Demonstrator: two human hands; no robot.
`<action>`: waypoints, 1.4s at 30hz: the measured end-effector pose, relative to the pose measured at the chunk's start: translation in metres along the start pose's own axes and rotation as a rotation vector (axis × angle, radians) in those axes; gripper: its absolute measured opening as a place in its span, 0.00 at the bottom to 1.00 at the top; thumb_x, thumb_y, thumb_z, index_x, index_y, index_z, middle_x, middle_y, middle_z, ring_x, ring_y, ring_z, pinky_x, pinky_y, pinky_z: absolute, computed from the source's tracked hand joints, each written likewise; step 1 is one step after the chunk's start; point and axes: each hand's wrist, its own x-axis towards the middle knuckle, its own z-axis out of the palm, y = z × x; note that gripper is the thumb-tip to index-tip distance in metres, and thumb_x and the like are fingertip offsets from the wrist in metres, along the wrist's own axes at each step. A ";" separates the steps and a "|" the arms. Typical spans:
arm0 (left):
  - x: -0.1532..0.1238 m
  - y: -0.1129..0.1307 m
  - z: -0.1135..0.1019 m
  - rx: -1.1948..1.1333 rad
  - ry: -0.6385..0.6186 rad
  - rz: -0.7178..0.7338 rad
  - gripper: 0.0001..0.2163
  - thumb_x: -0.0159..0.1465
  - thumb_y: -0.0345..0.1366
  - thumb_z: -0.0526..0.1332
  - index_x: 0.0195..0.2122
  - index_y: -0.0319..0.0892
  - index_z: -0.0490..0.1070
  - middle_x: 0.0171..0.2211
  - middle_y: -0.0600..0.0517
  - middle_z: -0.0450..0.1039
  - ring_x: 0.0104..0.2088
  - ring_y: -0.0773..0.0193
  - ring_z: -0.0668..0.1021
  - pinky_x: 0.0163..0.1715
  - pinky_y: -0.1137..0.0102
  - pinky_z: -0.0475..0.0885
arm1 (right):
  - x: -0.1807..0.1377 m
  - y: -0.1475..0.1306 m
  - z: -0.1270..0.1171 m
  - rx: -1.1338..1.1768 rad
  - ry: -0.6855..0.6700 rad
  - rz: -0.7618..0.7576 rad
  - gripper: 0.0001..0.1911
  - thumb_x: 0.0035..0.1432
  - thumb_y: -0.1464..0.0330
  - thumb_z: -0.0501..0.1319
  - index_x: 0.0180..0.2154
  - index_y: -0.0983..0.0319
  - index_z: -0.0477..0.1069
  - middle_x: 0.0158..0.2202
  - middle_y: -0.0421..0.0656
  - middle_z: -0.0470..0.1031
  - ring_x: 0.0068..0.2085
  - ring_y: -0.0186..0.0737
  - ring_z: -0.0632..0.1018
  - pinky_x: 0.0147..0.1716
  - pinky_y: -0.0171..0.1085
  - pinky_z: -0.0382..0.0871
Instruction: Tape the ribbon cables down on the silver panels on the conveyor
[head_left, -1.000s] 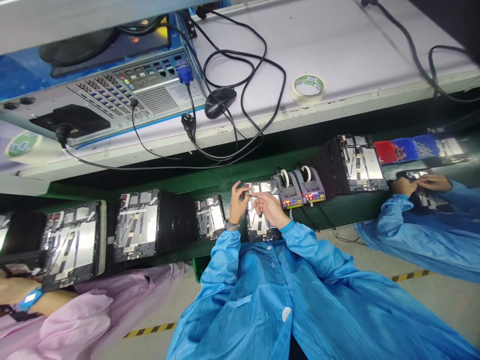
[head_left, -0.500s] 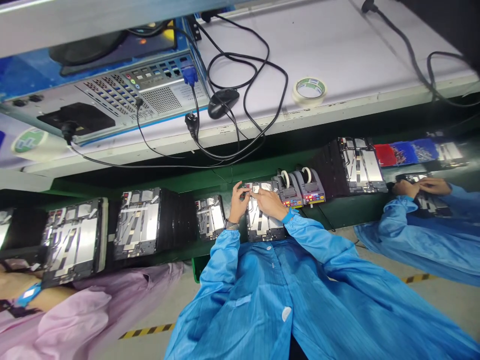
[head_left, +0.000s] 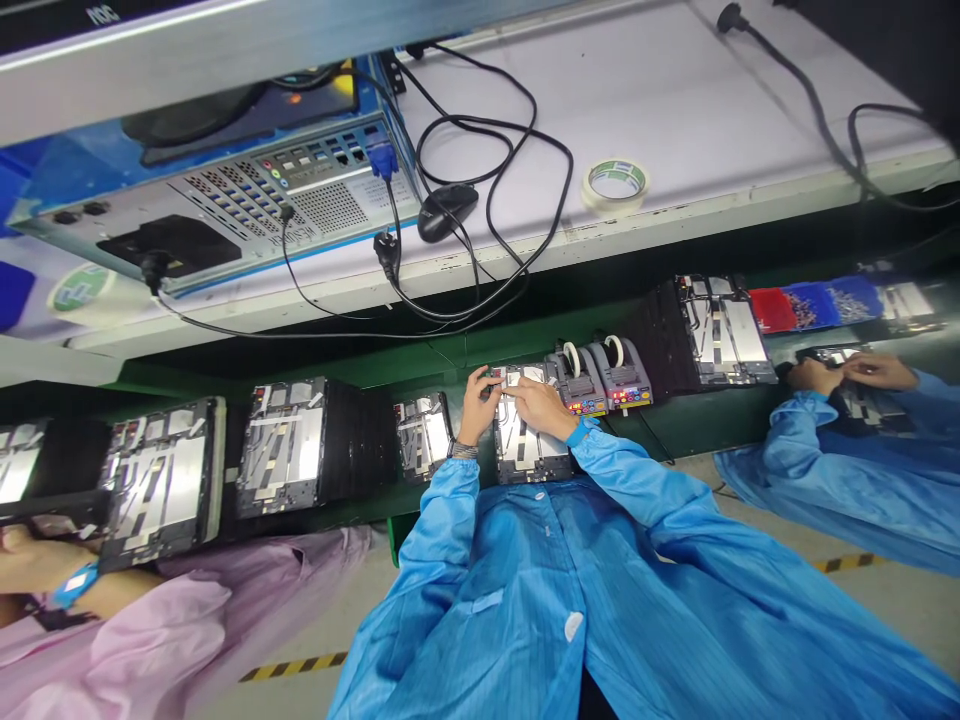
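Note:
An opened tablet point(head_left: 531, 458) lies in front of me on the green bench, its silver battery plates and black ribbon cables showing. My left hand point(head_left: 477, 410) is over its upper left corner, thumb and forefinger pinched together. Reaching across the top from the other side, my right hand point(head_left: 541, 408) has its fingertips pressed close to the left ones. Whatever lies between the fingers is too small to make out. To the left is a second opened tablet point(head_left: 422, 438), close beside my left wrist. Two grey tape dispensers point(head_left: 588, 392) with lit buttons stand right of my right hand.
Stacks of opened tablets stand left point(head_left: 279, 445) and right point(head_left: 721, 330). Co-workers' hands work at both sides. Above the bench, a white shelf point(head_left: 675, 90) holds a computer case point(head_left: 300, 185), a mouse point(head_left: 447, 212), a tape roll point(head_left: 616, 180) and looped black cables.
The view has shifted slightly, so the shelf items sit a little differently in the picture. My hands stay at the same place on the tablet, with hardly any visible movement.

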 end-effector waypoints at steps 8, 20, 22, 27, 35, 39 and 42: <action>0.019 0.005 -0.009 0.123 -0.069 0.030 0.06 0.64 0.38 0.70 0.42 0.47 0.81 0.55 0.45 0.71 0.57 0.52 0.76 0.50 0.60 0.76 | -0.004 0.005 -0.011 0.242 0.200 0.041 0.19 0.65 0.72 0.53 0.47 0.57 0.82 0.45 0.46 0.81 0.46 0.48 0.78 0.52 0.44 0.67; 0.047 0.012 -0.023 0.200 -0.272 0.054 0.03 0.65 0.34 0.67 0.40 0.45 0.78 0.47 0.50 0.76 0.46 0.60 0.79 0.52 0.63 0.72 | -0.060 0.039 -0.018 0.380 0.362 0.242 0.18 0.63 0.64 0.55 0.41 0.63 0.82 0.23 0.39 0.72 0.26 0.38 0.69 0.29 0.36 0.60; 0.048 0.015 -0.025 0.210 -0.298 0.056 0.03 0.65 0.35 0.67 0.40 0.45 0.78 0.46 0.50 0.76 0.46 0.60 0.79 0.53 0.63 0.72 | -0.063 0.037 -0.016 0.375 0.370 0.250 0.17 0.63 0.65 0.55 0.41 0.63 0.82 0.23 0.39 0.72 0.25 0.38 0.69 0.29 0.36 0.60; 0.052 0.022 -0.028 0.232 -0.335 0.084 0.04 0.64 0.36 0.68 0.39 0.45 0.77 0.45 0.51 0.76 0.46 0.60 0.78 0.54 0.63 0.71 | -0.074 0.038 -0.011 0.375 0.366 0.261 0.18 0.63 0.65 0.54 0.41 0.64 0.82 0.23 0.40 0.72 0.26 0.38 0.69 0.29 0.36 0.60; 0.054 0.021 -0.031 0.226 -0.371 0.105 0.06 0.66 0.40 0.67 0.39 0.45 0.76 0.44 0.50 0.76 0.46 0.58 0.78 0.52 0.62 0.70 | -0.089 0.052 -0.006 0.385 0.364 0.279 0.19 0.64 0.63 0.55 0.43 0.63 0.82 0.24 0.40 0.72 0.26 0.39 0.70 0.28 0.36 0.61; 0.053 0.017 -0.032 0.201 -0.397 0.114 0.10 0.64 0.45 0.69 0.39 0.45 0.75 0.44 0.49 0.76 0.46 0.57 0.77 0.51 0.62 0.70 | -0.091 0.053 -0.005 0.399 0.374 0.276 0.19 0.64 0.62 0.55 0.44 0.63 0.81 0.26 0.41 0.74 0.27 0.40 0.71 0.28 0.37 0.62; 0.054 0.016 -0.031 0.206 -0.399 0.105 0.13 0.63 0.47 0.70 0.39 0.45 0.75 0.45 0.49 0.75 0.46 0.57 0.77 0.50 0.61 0.71 | -0.092 0.052 -0.004 0.400 0.384 0.264 0.18 0.65 0.62 0.55 0.43 0.62 0.81 0.27 0.41 0.75 0.27 0.40 0.71 0.28 0.37 0.63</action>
